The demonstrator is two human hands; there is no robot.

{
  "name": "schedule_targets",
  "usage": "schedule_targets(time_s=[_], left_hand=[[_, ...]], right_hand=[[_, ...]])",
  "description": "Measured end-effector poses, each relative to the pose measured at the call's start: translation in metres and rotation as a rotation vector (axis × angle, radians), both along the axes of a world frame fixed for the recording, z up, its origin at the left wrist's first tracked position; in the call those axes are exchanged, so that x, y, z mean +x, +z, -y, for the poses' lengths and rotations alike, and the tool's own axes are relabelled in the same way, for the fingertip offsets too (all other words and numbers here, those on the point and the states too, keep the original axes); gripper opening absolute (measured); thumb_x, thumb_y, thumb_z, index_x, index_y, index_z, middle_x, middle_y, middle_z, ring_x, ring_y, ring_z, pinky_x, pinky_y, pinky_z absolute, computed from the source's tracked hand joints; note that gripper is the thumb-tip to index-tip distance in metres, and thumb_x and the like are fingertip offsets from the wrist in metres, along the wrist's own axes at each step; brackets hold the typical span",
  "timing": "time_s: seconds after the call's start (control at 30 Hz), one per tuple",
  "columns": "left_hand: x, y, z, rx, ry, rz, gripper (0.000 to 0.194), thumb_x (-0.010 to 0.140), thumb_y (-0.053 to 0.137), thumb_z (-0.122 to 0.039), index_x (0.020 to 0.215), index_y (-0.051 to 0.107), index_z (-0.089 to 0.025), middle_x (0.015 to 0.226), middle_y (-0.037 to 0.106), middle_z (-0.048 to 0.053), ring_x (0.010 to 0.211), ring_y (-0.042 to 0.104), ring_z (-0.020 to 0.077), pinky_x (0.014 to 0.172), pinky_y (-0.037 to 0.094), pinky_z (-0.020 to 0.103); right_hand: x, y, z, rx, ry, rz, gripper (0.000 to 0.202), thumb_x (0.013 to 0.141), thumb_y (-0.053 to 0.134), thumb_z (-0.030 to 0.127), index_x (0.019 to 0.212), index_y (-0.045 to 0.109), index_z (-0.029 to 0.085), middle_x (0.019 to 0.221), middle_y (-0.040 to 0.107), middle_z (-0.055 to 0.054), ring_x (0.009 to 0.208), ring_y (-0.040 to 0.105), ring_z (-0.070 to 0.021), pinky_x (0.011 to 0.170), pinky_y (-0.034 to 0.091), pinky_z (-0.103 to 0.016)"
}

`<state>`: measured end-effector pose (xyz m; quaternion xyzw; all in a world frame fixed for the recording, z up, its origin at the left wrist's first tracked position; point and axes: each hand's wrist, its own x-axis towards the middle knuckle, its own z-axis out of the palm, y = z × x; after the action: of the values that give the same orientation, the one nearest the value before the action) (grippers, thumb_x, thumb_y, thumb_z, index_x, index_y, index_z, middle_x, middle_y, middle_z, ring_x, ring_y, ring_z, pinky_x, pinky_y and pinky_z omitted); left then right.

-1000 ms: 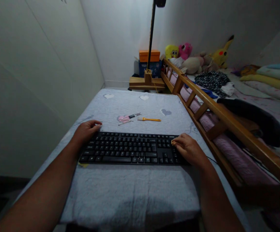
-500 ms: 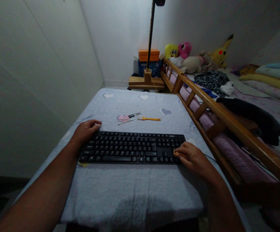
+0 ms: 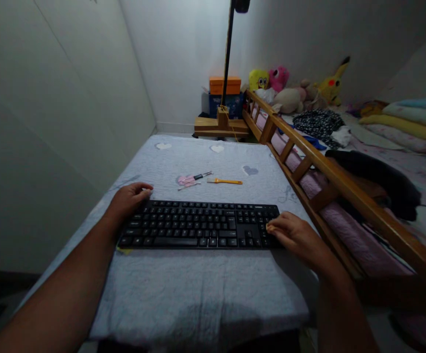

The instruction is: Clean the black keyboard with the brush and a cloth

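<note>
A black keyboard lies flat across the cloth-covered table in front of me. My left hand is at its upper left corner, fingers bent and pressed along the edge, steadying it. Over the number pad, my right hand is closed in a pinch around a small yellowish wiping piece; whether it is cloth or sponge I cannot tell. Beyond the keyboard lie a yellow-handled brush, a dark-handled metal-tipped tool and a thin white cotton swab.
A pale blue quilted cloth with hearts covers the table. Along the right runs a wooden bed rail, with plush toys and bedding behind it. A stand with a dark pole and an orange box are at the far end.
My right hand has shifted slightly over the number pad with the yellowish piece still pinched. The left hand stays at the keyboard's corner. The whole view has moved a little.
</note>
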<state>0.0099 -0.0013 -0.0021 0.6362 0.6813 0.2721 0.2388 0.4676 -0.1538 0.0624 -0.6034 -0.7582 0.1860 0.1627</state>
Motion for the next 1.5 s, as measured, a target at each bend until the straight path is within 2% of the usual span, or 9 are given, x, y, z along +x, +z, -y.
schedule_targets(time_s=[0.07, 0.2, 0.37, 0.67, 0.9, 1.07, 1.17, 1.33, 1.5], left_hand=[[0.000, 0.000, 0.000, 0.004, -0.004, 0.001, 0.053, 0.069, 0.055, -0.056, 0.099, 0.073, -0.016, 0.072, 0.067, 0.003, 0.066, 0.058, 0.0201, 0.059, 0.041, 0.029], [-0.001, 0.000, 0.000, -0.003, -0.004, -0.006, 0.053, 0.069, 0.056, -0.055, 0.100, 0.073, -0.016, 0.070, 0.066, 0.002, 0.064, 0.057, 0.0198, 0.059, 0.041, 0.029], [-0.001, 0.001, 0.001, -0.009, -0.002, 0.001, 0.052, 0.069, 0.056, -0.055, 0.099, 0.073, -0.016, 0.067, 0.064, 0.001, 0.060, 0.054, 0.0187, 0.057, 0.040, 0.029], [-0.004, -0.003, -0.002, 0.003, -0.003, 0.004, 0.052, 0.069, 0.057, -0.055, 0.100, 0.073, -0.016, 0.074, 0.069, 0.003, 0.066, 0.059, 0.0206, 0.060, 0.042, 0.030], [-0.004, -0.002, -0.001, 0.011, -0.015, -0.002, 0.051, 0.069, 0.056, -0.055, 0.100, 0.073, -0.017, 0.073, 0.069, 0.003, 0.066, 0.059, 0.0207, 0.062, 0.042, 0.030], [-0.004, -0.003, -0.001, -0.009, -0.013, 0.007, 0.053, 0.069, 0.056, -0.056, 0.100, 0.072, -0.016, 0.072, 0.067, 0.002, 0.062, 0.057, 0.0195, 0.060, 0.041, 0.030], [-0.004, -0.003, -0.001, -0.019, -0.009, 0.018, 0.053, 0.069, 0.056, -0.055, 0.101, 0.072, -0.016, 0.073, 0.067, 0.003, 0.064, 0.058, 0.0199, 0.060, 0.041, 0.030], [-0.005, -0.002, -0.001, 0.006, -0.017, -0.003, 0.051, 0.071, 0.056, -0.054, 0.101, 0.072, -0.017, 0.070, 0.065, 0.001, 0.064, 0.057, 0.0197, 0.062, 0.041, 0.030], [-0.006, -0.003, -0.002, 0.003, -0.023, -0.012, 0.052, 0.072, 0.056, -0.055, 0.102, 0.073, -0.017, 0.074, 0.068, 0.002, 0.066, 0.059, 0.0202, 0.063, 0.042, 0.030]], right_hand=[[-0.002, -0.007, -0.014, 0.095, -0.070, -0.014, 0.022, 0.093, 0.053, 0.022, 0.092, 0.075, 0.019, 0.089, 0.063, -0.007, 0.088, 0.062, -0.0222, 0.081, 0.049, -0.033], [-0.011, -0.023, -0.035, 0.158, -0.104, 0.040, 0.020, 0.093, 0.056, 0.022, 0.096, 0.075, 0.018, 0.090, 0.062, -0.008, 0.089, 0.061, -0.0231, 0.082, 0.049, -0.034], [-0.010, -0.037, -0.041, 0.192, -0.098, 0.102, 0.020, 0.092, 0.056, 0.017, 0.096, 0.076, 0.018, 0.090, 0.063, -0.008, 0.089, 0.061, -0.0230, 0.082, 0.048, -0.033], [0.017, -0.041, -0.035, 0.235, -0.183, 0.107, 0.020, 0.088, 0.055, 0.018, 0.092, 0.075, 0.020, 0.088, 0.064, -0.007, 0.088, 0.062, -0.0235, 0.082, 0.047, -0.035], [0.034, -0.045, -0.030, 0.217, -0.263, 0.082, 0.025, 0.088, 0.050, 0.021, 0.092, 0.075, 0.018, 0.090, 0.065, -0.009, 0.088, 0.062, -0.0240, 0.083, 0.048, -0.036], [0.034, -0.042, -0.027, 0.256, -0.318, 0.091, 0.025, 0.087, 0.051, 0.021, 0.090, 0.075, 0.018, 0.088, 0.065, -0.010, 0.086, 0.062, -0.0247, 0.082, 0.048, -0.038], [0.021, -0.041, -0.027, 0.276, -0.279, 0.030, 0.022, 0.087, 0.053, 0.020, 0.092, 0.075, 0.019, 0.088, 0.064, -0.008, 0.087, 0.062, -0.0244, 0.082, 0.048, -0.037], [-0.007, -0.038, -0.028, 0.221, -0.104, -0.037, 0.020, 0.090, 0.055, 0.021, 0.094, 0.075, 0.020, 0.088, 0.064, -0.007, 0.089, 0.062, -0.0233, 0.083, 0.049, -0.035], [-0.010, -0.036, -0.027, 0.191, -0.078, -0.012, 0.020, 0.089, 0.055, 0.018, 0.091, 0.075, 0.021, 0.088, 0.063, -0.007, 0.089, 0.061, -0.0233, 0.082, 0.049, -0.036]])
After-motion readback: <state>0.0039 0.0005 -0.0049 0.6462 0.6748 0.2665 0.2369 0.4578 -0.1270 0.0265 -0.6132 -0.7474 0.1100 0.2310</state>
